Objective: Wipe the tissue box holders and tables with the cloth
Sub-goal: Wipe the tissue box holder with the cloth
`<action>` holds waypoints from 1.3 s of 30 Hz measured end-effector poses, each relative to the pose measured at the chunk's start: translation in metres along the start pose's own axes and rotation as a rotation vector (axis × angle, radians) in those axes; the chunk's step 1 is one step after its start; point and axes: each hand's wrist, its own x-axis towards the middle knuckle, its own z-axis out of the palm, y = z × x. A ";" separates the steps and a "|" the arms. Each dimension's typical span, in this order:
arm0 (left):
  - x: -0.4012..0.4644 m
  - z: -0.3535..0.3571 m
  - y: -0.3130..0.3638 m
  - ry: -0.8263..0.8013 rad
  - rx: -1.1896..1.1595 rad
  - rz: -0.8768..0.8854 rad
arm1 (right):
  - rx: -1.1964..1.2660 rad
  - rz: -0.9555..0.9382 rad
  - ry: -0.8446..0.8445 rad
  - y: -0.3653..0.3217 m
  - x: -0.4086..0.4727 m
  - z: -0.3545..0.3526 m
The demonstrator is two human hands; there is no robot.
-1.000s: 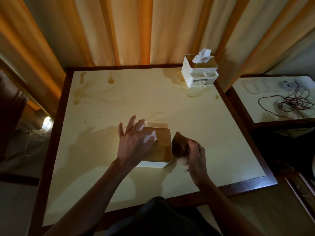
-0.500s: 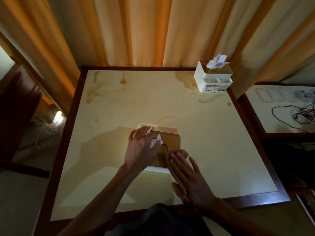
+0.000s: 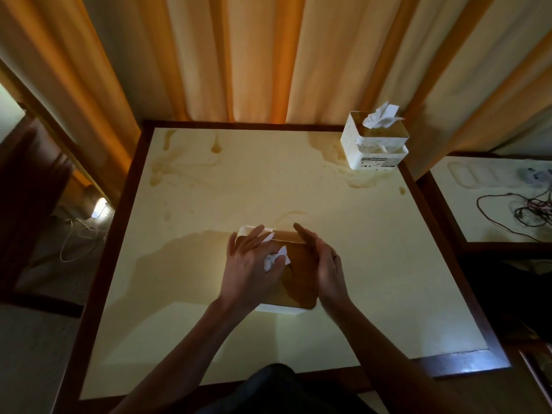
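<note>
The white rectangular tissue box holder with a wooden lid [image 3: 294, 282] sits near the middle of the cream-topped table with a dark wood border [image 3: 373, 264], toward the person's side. Its long axis runs away from the person, tilted slightly leftward at the far end, with the lid facing up. The left hand [image 3: 254, 264] lies flat on the lid's left part, fingers straight and spread, and the crumpled white tissue [image 3: 276, 258] pokes up between them. The right hand [image 3: 321, 261] presses along the lid's right edge with straight fingers; a dark brown cloth [image 3: 310, 246] seems to lie beneath it, though in this dim light I cannot be sure how much of it is there. One risk is that the wiping stroke catches the tissue and drags it out or smears it; another is that a sideways push slides the light holder across the smooth top if the left hand eases off. Brownish stains [image 3: 185, 171] mark the far part of the table, and a second white speckled tissue box holder [image 3: 373, 144] stands at the far right corner, apparently not yet handled. Orange and cream curtains [image 3: 239, 55] hang behind; a neighbouring table [image 3: 466, 228] carries tangled cables [image 3: 522, 210].
</note>
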 end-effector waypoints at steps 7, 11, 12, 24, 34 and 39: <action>-0.013 0.011 0.024 -0.223 0.162 0.149 | 0.121 0.066 0.065 0.018 -0.005 -0.004; -0.010 0.005 0.028 -0.295 0.242 0.183 | 0.110 0.011 0.072 0.020 -0.008 -0.009; -0.009 0.004 0.027 -0.345 0.209 0.167 | 0.117 -0.014 0.068 0.018 -0.009 -0.009; -0.044 -0.033 0.015 -0.223 0.100 -0.367 | -0.139 -0.127 0.109 0.001 0.005 -0.003; -0.043 -0.041 -0.044 -0.286 0.005 -0.208 | -0.373 -0.077 0.219 0.002 -0.014 -0.009; -0.027 -0.054 -0.078 -0.030 -0.093 -0.402 | -0.344 -0.091 0.095 0.004 -0.026 -0.020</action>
